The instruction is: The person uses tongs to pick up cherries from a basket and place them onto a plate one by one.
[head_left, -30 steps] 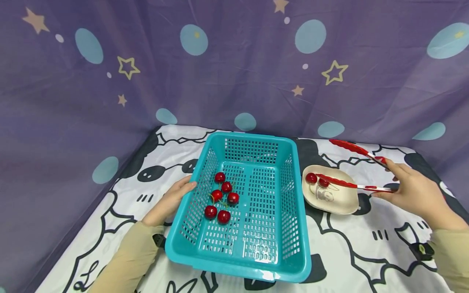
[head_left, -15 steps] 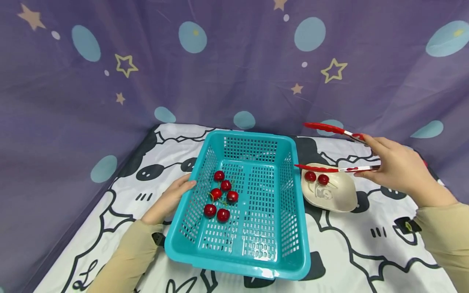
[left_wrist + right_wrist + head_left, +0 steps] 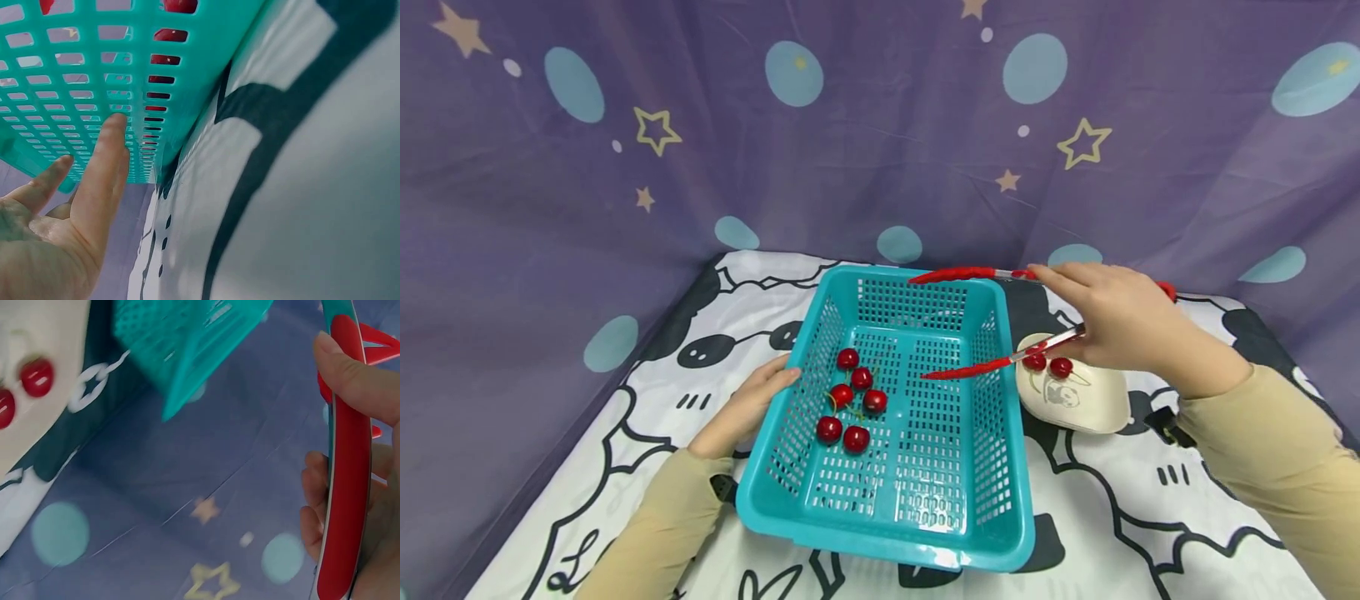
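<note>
- Nearest, beige sleeves run in, cut off by the head view's edge.
- Here's the turquoise perforated plastic basket, with six glossy red stemmed cherries grouped in its left half.
- Left hand at the basket's left side! The left-wrist view shows what the head view hides: straight fingers against the outer wall, red glimpsed through the slots.
- Right hand grips red-and-silver tongs, jaws wide apart above the basket; their height is hard to judge. The hand hides much of the handle, but the right-wrist view gives us thumb on red grip, tips out of frame.
- Just right of the basket, a cream panda-print dish holds two red cherries, one partly behind the tongs.
- Beyond, a purple starry curtain.
</note>
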